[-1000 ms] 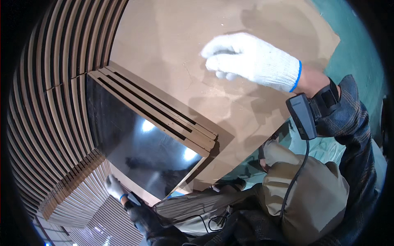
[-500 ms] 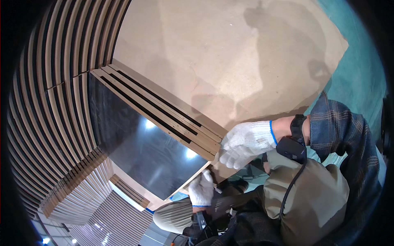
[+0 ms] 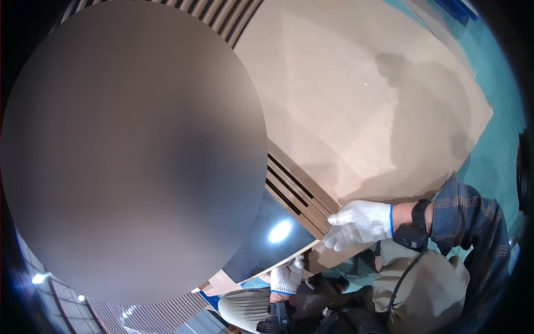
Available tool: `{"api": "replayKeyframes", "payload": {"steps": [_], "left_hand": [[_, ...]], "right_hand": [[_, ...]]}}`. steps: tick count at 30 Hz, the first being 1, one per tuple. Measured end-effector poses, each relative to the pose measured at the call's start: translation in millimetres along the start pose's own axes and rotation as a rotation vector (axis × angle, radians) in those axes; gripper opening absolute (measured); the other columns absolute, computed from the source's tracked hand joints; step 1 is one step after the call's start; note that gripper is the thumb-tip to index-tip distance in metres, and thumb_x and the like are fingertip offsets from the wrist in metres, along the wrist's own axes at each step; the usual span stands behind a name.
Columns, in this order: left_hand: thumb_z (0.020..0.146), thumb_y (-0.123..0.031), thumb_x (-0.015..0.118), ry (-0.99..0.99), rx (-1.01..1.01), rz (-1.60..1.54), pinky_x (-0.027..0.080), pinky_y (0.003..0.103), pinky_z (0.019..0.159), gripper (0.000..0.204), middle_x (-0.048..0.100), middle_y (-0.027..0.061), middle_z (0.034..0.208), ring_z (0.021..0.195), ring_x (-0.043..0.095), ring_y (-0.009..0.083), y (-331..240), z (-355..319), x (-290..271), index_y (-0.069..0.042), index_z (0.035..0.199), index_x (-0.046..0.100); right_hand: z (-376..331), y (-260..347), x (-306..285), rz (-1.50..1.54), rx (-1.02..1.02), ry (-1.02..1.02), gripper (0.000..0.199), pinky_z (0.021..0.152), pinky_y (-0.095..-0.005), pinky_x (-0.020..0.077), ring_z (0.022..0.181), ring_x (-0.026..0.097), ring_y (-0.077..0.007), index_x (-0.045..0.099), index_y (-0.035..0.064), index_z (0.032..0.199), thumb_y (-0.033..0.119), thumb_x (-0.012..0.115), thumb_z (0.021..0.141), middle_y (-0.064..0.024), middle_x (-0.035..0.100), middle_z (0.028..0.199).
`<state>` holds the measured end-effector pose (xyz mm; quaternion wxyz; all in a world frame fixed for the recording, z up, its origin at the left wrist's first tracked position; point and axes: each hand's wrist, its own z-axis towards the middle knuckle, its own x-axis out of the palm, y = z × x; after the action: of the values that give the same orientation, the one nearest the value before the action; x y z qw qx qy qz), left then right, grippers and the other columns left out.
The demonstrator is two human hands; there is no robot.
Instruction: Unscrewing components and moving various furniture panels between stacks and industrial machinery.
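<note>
A panel [image 3: 261,245] with a dark, glossy face and a light wooden edge lies in front of me. Along its far right side run wooden slats [image 3: 303,195] with dark gaps between them. My right hand [image 3: 359,224], in a white knit glove, is closed at the near right end of the slats, its fingertips against the corner. At the near edge of the panel is my left hand [image 3: 287,277], gloved the same way, fingers curled at the rim. Parts of its fingers are hard to make out.
Tan sheeting [image 3: 334,100] covers the floor beyond the panel, with a teal floor [image 3: 489,150] at the right. More wooden slats [image 3: 222,19] stand at the upper left. A large blurred oval hides most of the left side.
The view has shifted, so the panel and both hands appear farther right and lower. Both hands stay at the panel's near end. The blurred oval now covers the left side.
</note>
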<state>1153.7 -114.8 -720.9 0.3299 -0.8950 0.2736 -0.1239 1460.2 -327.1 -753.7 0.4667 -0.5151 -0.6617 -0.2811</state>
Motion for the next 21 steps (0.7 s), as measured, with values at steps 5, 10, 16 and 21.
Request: {"api": "replayKeyframes", "payload": {"steps": [5,10,16,21], "left_hand": [[0.1,0.01,0.062,-0.052,0.153,0.655,0.061,0.03,0.091,0.027,0.07,0.0111,0.119,0.105,0.068,0.016,3,0,9,0.004,0.127,0.063],[0.101,0.008,0.062,-0.106,-0.039,-0.253,0.063,0.031,0.089,0.025,0.071,0.0133,0.116,0.102,0.071,0.0208,4,3,17,0.005,0.126,0.063],[0.107,0.003,0.053,-0.089,-0.089,-0.477,0.065,0.033,0.09,0.023,0.069,0.0179,0.12,0.106,0.072,0.0257,6,10,9,0.007,0.128,0.06],[0.105,0.002,0.055,0.053,-0.089,-0.099,0.064,0.035,0.091,0.03,0.068,0.0212,0.126,0.111,0.07,0.0293,-6,2,6,0.004,0.135,0.059]], "right_hand": [[4,-11,-8,-1.046,-0.469,0.092,0.029,0.1,-0.0401,0.0597,0.114,0.073,-0.0257,0.07,-0.0026,0.128,0.014,0.069,0.104,-0.0142,0.075,0.124],[9,-22,-19,-0.878,-0.637,0.086,0.028,0.094,-0.0396,0.0596,0.106,0.075,-0.0314,0.079,0.0072,0.12,0.025,0.079,0.098,-0.0121,0.079,0.113],[8,-13,-16,-1.36,-0.77,0.08,0.03,0.091,-0.0401,0.0606,0.101,0.076,-0.0296,0.077,0.0033,0.12,0.025,0.078,0.099,-0.0138,0.078,0.114],[8,-20,-8,-0.201,-0.051,-0.012,0.041,0.094,-0.0433,0.0631,0.106,0.075,-0.0295,0.062,-0.0057,0.135,0.022,0.068,0.106,-0.021,0.074,0.123]]}}
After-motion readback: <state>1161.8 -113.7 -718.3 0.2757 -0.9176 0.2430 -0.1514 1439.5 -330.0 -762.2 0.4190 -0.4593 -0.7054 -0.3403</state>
